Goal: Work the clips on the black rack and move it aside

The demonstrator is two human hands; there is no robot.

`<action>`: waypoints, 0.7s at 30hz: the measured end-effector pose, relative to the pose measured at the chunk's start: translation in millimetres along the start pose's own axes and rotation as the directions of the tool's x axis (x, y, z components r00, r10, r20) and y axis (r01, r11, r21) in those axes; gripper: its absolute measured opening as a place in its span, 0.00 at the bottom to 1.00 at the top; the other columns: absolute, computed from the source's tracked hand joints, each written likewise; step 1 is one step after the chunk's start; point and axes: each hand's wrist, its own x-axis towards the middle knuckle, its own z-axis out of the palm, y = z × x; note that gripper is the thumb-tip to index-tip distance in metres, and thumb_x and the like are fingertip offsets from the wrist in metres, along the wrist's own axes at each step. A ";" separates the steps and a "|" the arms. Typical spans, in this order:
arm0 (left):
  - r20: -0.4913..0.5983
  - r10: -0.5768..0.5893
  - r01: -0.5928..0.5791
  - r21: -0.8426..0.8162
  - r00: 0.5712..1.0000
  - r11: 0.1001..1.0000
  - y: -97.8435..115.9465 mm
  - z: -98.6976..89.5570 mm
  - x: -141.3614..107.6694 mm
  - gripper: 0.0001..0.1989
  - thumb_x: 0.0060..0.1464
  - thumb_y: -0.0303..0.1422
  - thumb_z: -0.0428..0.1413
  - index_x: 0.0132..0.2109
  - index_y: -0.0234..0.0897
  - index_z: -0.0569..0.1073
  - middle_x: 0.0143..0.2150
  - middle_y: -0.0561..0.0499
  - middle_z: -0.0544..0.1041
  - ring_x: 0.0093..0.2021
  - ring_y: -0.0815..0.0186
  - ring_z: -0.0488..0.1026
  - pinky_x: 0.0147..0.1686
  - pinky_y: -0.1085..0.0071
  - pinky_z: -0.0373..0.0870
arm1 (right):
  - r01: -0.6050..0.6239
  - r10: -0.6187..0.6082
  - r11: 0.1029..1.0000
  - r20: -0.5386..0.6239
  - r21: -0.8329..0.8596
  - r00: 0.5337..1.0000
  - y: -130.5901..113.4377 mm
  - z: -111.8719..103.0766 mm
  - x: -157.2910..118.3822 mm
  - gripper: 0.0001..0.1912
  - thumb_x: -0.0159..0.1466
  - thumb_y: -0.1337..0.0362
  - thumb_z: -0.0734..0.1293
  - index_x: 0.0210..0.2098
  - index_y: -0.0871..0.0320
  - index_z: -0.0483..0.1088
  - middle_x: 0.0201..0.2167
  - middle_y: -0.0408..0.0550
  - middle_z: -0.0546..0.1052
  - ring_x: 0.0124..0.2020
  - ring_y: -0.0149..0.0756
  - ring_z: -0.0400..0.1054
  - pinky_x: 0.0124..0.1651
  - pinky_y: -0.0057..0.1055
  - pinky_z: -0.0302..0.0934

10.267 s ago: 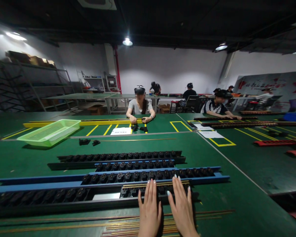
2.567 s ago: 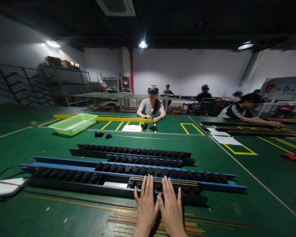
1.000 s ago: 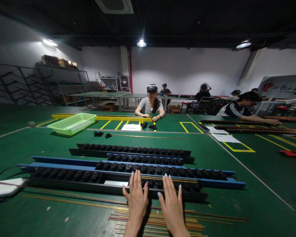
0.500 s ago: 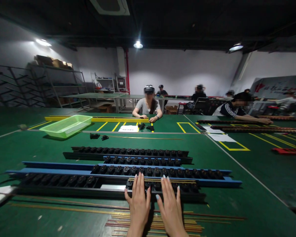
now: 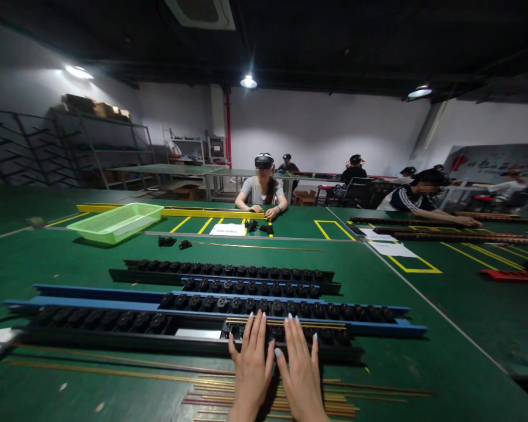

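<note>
My left hand (image 5: 251, 369) lies palm down with its fingers stretched out over the nearest black channel (image 5: 132, 344). Beside it, my right hand (image 5: 300, 369) rests the same way, fingers extended and nothing gripped. Under or just ahead of both sets of fingertips run thin brass rods (image 5: 330, 325), laid lengthwise on the black socket-like modules (image 5: 127, 321) in that channel. A gap without modules, showing a white strip (image 5: 199, 333), lies left of my left hand. Below my wrists, several loose brass and reddish rods (image 5: 211, 394) are spread on the green table (image 5: 127, 398).
Behind the near channel sit a blue channel (image 5: 92, 300) and a farther black channel (image 5: 132, 275), both with modules. A green basket (image 5: 117, 225) stands at the back left. Across the table a person (image 5: 263, 190) leans over a yellow channel (image 5: 211, 213); another person works at right.
My left hand has slid a little to the right, closer to my right hand. The view has shifted slightly. The rods and modules look unmoved.
</note>
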 end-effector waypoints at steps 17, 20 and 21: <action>0.006 0.064 -0.061 -0.178 0.998 0.982 10.3 -0.2 3.1 0.30 0.59 0.30 0.46 0.67 0.44 0.51 0.62 0.49 0.66 0.61 0.67 0.62 0.64 0.57 0.21 | 0.026 -0.029 0.999 -0.065 -0.033 0.997 0.4 2.9 2.6 0.29 0.70 0.55 0.49 0.67 0.51 0.37 0.66 0.45 0.51 0.66 0.42 0.49 0.63 0.56 0.50; 0.018 0.066 -0.062 -0.169 0.998 0.984 12.3 -0.5 2.3 0.30 0.58 0.29 0.45 0.67 0.43 0.51 0.63 0.48 0.65 0.62 0.66 0.61 0.64 0.56 0.22 | 0.016 -0.017 1.000 -0.046 -0.017 0.999 0.5 2.7 1.6 0.28 0.70 0.55 0.49 0.67 0.50 0.37 0.67 0.45 0.51 0.67 0.42 0.48 0.64 0.55 0.49; 0.017 0.074 -0.071 -0.166 0.997 0.984 13.7 -0.6 2.3 0.30 0.58 0.29 0.44 0.67 0.43 0.50 0.63 0.47 0.65 0.63 0.66 0.60 0.64 0.56 0.22 | 0.011 -0.011 1.000 -0.041 -0.014 0.999 0.8 3.6 1.2 0.28 0.70 0.55 0.48 0.67 0.50 0.37 0.67 0.45 0.51 0.67 0.41 0.48 0.64 0.55 0.48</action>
